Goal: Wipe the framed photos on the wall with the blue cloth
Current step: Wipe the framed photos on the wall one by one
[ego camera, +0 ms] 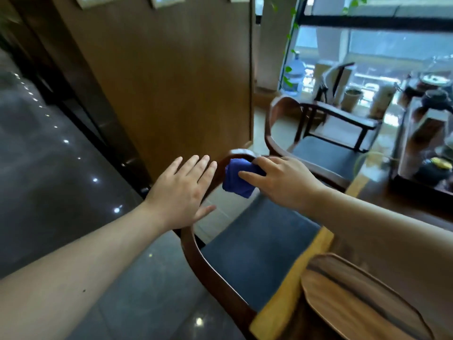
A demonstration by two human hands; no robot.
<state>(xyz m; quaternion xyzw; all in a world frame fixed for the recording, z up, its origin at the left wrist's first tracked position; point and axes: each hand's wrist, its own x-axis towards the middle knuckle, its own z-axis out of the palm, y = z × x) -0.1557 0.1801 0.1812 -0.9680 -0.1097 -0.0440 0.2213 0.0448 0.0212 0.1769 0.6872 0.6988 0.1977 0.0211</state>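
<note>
A crumpled blue cloth [236,179] hangs on the curved wooden back of the near chair [208,261]. My right hand [279,180] rests on the cloth with thumb and fingers closed around its upper right side. Just left of it, my left hand [182,192] is flat with fingers spread, over the chair's back rail, holding nothing. Along the top edge, the lower borders of three light-framed photos [166,1] show on the brown wooden wall panel [171,82].
The chair has a blue seat cushion [257,246]. A wooden table [404,241] with a wooden tray [355,298] lies to the right. A second chair [318,133], tea ware, a water jug [294,74] and a window sit further back. Dark glossy floor spreads left.
</note>
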